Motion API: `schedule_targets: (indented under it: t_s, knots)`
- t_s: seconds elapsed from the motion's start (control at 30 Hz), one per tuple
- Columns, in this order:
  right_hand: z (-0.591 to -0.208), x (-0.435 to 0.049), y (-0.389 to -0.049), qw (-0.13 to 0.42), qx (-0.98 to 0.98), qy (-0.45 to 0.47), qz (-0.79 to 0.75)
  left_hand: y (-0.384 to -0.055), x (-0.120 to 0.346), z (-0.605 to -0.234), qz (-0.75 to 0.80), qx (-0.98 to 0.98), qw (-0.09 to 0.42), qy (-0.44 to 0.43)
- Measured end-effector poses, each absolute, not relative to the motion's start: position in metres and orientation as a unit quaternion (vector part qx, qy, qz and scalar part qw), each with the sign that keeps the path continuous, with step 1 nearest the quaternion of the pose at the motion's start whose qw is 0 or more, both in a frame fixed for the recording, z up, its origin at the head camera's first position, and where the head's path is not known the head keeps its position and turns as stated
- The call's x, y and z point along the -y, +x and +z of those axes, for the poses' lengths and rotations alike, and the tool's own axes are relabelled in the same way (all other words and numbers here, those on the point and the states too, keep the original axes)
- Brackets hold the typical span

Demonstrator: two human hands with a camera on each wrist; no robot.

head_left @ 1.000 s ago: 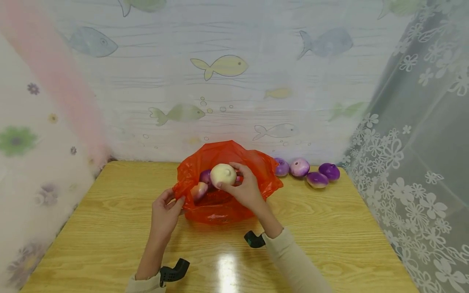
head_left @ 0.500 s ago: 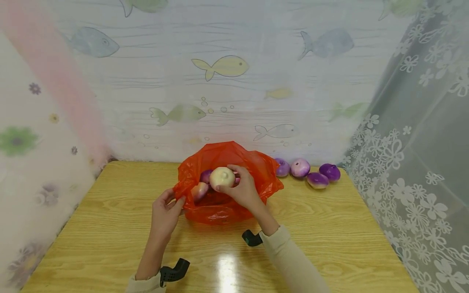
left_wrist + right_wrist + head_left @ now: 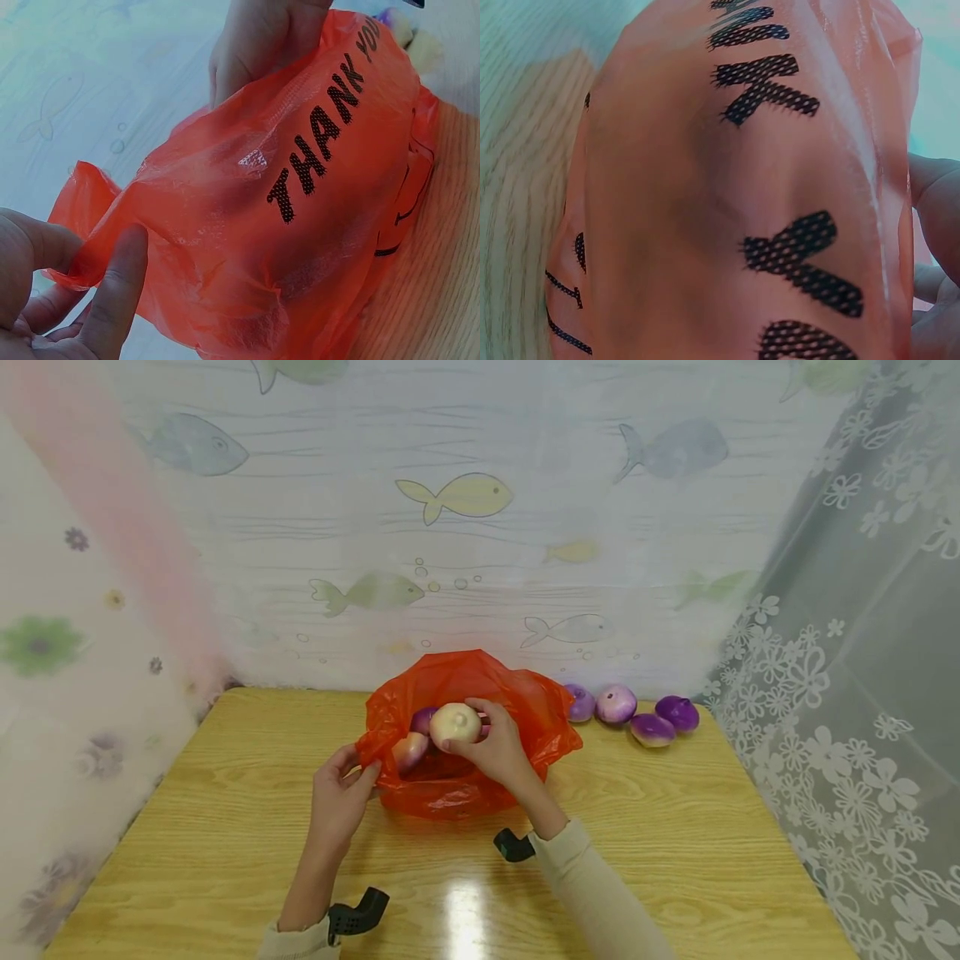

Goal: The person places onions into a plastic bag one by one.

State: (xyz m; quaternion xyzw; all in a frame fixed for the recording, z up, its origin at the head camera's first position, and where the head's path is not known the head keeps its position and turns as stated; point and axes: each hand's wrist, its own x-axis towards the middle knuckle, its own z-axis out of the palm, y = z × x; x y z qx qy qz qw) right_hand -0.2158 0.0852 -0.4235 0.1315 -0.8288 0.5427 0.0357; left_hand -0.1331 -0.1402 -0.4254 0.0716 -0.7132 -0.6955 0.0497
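Observation:
A red plastic bag (image 3: 457,802) stands with its mouth spread wide on the table, "THANK YOU" printed on its side. My left hand (image 3: 339,793) pinches the bag's left rim between thumb and fingers, as the left wrist view also shows. Over the bag's opening, my right hand (image 3: 498,747) grips a pale, cream-white onion (image 3: 455,727), its tip facing me. Inside the bag lie a pinkish onion (image 3: 410,751) and a purple onion (image 3: 423,720), partly covered by the held one. In the right wrist view the bag's side hides most of the right hand (image 3: 937,225).
Right of the bag, along the table's back edge, lie a pale purple onion (image 3: 580,703), a pinkish-purple onion (image 3: 617,704), a dark purple onion (image 3: 678,713) and a purple-and-cream onion (image 3: 652,731). A fish-patterned curtain (image 3: 480,560) hangs behind the wooden table (image 3: 247,827).
My right hand has lowered the cream-white onion slightly into the bag's mouth, then held nearly still. The left hand keeps its pinch on the rim.

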Motion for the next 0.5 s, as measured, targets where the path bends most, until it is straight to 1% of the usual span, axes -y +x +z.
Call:
schedule_targets:
  t_s: [0.13,0.5]
  knots:
    - [-0.4242,-0.0854,-0.2164,0.034,0.831,0.126,0.540,-0.1326,0.1399,-0.4251,-0.698,0.711,0.056,0.070]
    - [-0.4270,-0.0861,-0.2201,0.048,0.829,0.126,0.542,-0.1335,0.1408,-0.4255,-0.699,0.710,0.044,0.073]
